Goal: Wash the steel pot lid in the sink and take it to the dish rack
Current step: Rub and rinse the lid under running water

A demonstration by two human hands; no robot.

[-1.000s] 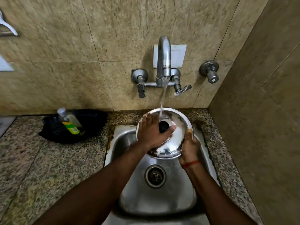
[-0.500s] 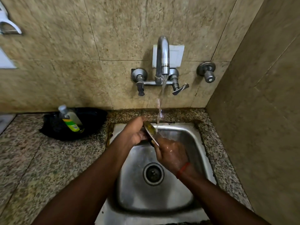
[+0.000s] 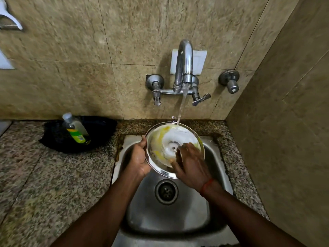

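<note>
Water [image 3: 182, 106] runs from the wall tap [image 3: 184, 68] in a thin stream and lands on the far rim of the steel pot lid [image 3: 164, 138], which you hold over the back half of the sink [image 3: 169, 216], tilted so its underside faces you. Yellow smears show on that inner face, along the upper left and lower left, and a small screw sits at its centre. Your left hand [image 3: 138, 159] is closed on the lid's left edge, thumb over the rim and the fingers hidden behind the steel. Your right hand [image 3: 190, 166] lies flat on the lid's inner face at the lower right, fingers spread only a little and pressed to the metal; it is blurred, and it holds nothing you can see. A red thread [image 3: 206, 186] circles that wrist. The drain [image 3: 166, 191] sits below the lid, uncovered. On the speckled counter [image 3: 53, 184] to the left, well apart from the sink, a bottle with a green label [image 3: 75, 130] leans inside a black pan [image 3: 99, 132] against the tiled wall. A separate round valve [image 3: 229, 81] sticks out of the wall to the right of the tap.
</note>
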